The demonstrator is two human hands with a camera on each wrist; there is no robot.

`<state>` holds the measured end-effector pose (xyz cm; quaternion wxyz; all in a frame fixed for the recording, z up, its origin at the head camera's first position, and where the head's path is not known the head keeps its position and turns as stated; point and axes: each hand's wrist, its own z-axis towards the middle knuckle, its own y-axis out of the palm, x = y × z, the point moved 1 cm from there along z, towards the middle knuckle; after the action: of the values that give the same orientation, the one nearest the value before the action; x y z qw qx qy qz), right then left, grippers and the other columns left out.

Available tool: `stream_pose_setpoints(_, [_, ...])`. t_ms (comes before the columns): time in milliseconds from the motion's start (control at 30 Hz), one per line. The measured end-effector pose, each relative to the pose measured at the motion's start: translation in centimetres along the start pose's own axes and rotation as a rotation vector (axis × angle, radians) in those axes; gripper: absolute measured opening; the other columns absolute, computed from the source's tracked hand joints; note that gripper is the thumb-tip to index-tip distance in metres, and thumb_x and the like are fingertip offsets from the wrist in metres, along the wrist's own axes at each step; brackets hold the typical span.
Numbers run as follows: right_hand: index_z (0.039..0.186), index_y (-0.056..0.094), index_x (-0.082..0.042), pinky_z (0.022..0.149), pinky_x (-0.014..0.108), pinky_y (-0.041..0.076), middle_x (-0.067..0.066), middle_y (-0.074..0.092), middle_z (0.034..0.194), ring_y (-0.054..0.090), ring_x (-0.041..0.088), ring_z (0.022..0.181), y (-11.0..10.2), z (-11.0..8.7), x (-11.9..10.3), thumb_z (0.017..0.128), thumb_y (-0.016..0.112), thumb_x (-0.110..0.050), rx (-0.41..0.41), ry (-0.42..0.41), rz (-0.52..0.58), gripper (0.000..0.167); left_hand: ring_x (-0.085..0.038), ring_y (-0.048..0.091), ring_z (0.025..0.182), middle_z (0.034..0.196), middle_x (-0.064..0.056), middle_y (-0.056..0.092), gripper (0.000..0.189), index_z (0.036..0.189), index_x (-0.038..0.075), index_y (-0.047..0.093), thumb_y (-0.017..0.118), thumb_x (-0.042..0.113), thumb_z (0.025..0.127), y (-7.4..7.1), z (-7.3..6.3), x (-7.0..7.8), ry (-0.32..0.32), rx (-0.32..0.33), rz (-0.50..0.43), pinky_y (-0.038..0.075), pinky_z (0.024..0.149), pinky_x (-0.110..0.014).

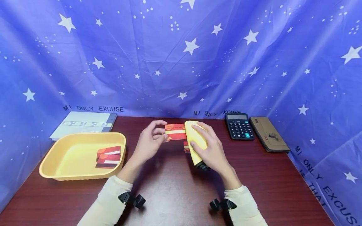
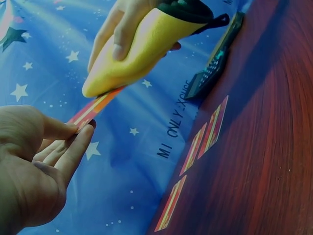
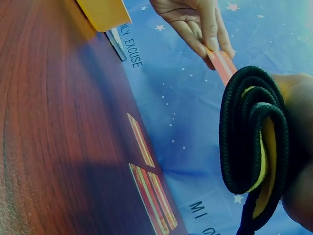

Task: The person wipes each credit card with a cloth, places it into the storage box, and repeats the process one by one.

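"Red card (image 1: 175,131): where is it?"
"Raised above the table (image 1: 169,194), its left end pinched by the left hand (image 1: 150,141), its other end at the folded yellow cloth (image 1: 194,138)."
"And the right hand (image 1: 210,147)?"
"Gripping that cloth, thumb and fingers around it."
"Farther out?"
"Three more cards (image 2: 212,127) on the table, a yellow tray (image 1: 70,157) at left, a calculator (image 1: 239,128) at right."

Bright head view, pale glare on the tabletop (image 1: 167,197), dimmer wrist views, broad soft shadows
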<state>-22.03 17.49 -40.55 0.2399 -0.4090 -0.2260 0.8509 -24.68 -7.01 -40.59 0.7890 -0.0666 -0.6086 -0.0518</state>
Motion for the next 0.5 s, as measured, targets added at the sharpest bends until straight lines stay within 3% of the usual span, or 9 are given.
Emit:
stream_pose_setpoints(200, [0.142, 0.063, -0.025, 0.101, 0.043, 0.053, 0.001, 0.054, 0.151, 0.054, 0.021, 0.137, 0.3, -0.1, -0.1, 0.086, 0.081, -0.016, -0.004, -0.010, -0.024, 0.059, -0.012, 0.074, 0.082, 0.105, -0.031, 0.069, 0.046, 0.132, -0.001, 0.056, 0.062, -0.017, 0.089, 0.7, -0.1, -0.1, -0.022, -0.017, -0.088, 0.068, 0.082, -0.036])
stream_pose_setpoints(367, [0.142, 0.063, -0.026, 0.100, 0.044, 0.054, 0.001, 0.054, 0.151, 0.055, 0.022, 0.136, 0.5, -0.1, -0.4, 0.085, 0.081, -0.016, -0.003, -0.012, -0.011, 0.060, -0.012, 0.074, 0.082, 0.100, -0.024, 0.069, 0.047, 0.134, -0.004, 0.054, 0.062, -0.018, 0.089, 1.3, -0.2, -0.3, -0.051, -0.020, -0.164, 0.068, 0.084, -0.039])
stream_pose_setpoints(500, [0.141, 0.064, -0.025, 0.097, 0.043, 0.055, 0.002, 0.055, 0.151, 0.057, 0.022, 0.134, 0.7, -0.2, -0.7, 0.085, 0.081, -0.015, -0.002, -0.018, -0.004, 0.060, -0.013, 0.075, 0.082, 0.099, -0.021, 0.070, 0.047, 0.133, -0.001, 0.055, 0.063, -0.016, 0.090, 1.8, -0.3, -0.4, -0.064, -0.019, -0.193, 0.068, 0.085, -0.039])
